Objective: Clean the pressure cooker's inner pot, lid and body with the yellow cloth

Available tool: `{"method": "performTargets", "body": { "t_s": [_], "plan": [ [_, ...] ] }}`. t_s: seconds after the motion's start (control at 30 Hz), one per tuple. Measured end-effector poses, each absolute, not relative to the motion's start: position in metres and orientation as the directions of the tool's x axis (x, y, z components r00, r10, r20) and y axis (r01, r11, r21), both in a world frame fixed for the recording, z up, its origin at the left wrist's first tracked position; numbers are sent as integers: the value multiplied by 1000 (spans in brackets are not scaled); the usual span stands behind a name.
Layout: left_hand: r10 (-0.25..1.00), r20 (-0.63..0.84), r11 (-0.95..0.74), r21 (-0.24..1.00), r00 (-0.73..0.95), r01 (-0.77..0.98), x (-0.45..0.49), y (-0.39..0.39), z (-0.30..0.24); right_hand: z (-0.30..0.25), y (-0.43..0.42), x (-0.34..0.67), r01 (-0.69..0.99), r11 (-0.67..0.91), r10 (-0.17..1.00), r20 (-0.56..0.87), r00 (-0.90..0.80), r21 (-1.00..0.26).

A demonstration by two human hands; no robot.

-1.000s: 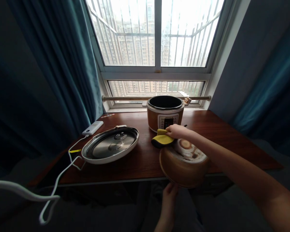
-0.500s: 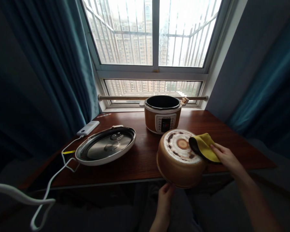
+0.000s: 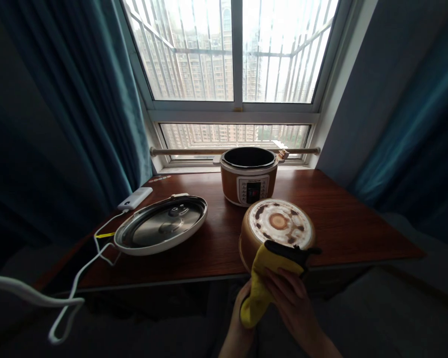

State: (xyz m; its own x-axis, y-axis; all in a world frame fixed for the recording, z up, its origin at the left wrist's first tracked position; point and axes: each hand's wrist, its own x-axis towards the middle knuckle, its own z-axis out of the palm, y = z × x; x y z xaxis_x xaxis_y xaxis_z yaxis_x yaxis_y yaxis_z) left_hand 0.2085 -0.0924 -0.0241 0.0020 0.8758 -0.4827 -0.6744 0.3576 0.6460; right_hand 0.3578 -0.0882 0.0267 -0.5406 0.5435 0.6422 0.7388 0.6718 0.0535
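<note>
An upturned inner pot [image 3: 278, 221], golden-brown with a white, dark-stained base, is tilted at the front edge of the table. My left hand [image 3: 241, 314] is closed at its near rim, the fingers mostly covered by a cloth. A yellow cloth with a dark side [image 3: 266, 273] lies against the pot's near wall and drapes over my left hand. My right hand [image 3: 289, 298] holds the cloth and presses it to that wall, fingers together. Behind the pot stands a brown and white electric cooker [image 3: 249, 181], lidless, its dark opening facing up.
A round lid [image 3: 168, 223] lies inner side up on the left of the wooden table [image 3: 224, 233]. Near it are a white power bank [image 3: 135, 198] and a white cable [image 3: 78, 281] that hangs past the table edge. Window and blue curtains [image 3: 127, 124] border the table.
My right hand has brought the cloth from the right side of the pot's base down to its near wall, in front of my left hand. The pot stays about where it was.
</note>
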Motion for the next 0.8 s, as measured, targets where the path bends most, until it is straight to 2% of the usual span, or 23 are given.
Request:
{"method": "performTargets", "body": {
  "t_s": [0.17,0.27,0.53,0.63,0.8],
  "plan": [
    [883,-396,422,435,252,-795,201,-90,-26,-7,-100,365,765,641,532,684,-499,60],
    [883,-329,453,410,334,-792,201,-88,-28,-21,-105,370,791,608,549,683,-482,69],
    [857,-336,510,433,391,-744,211,-94,-3,-32,-106,381,850,522,576,708,-409,67],
    [881,-269,474,477,390,-740,220,-96,13,-33,-103,386,867,494,547,751,-370,67],
    [911,-211,408,586,355,-700,232,-96,33,-30,-94,394,945,326,534,819,-212,32]
  ]
}}
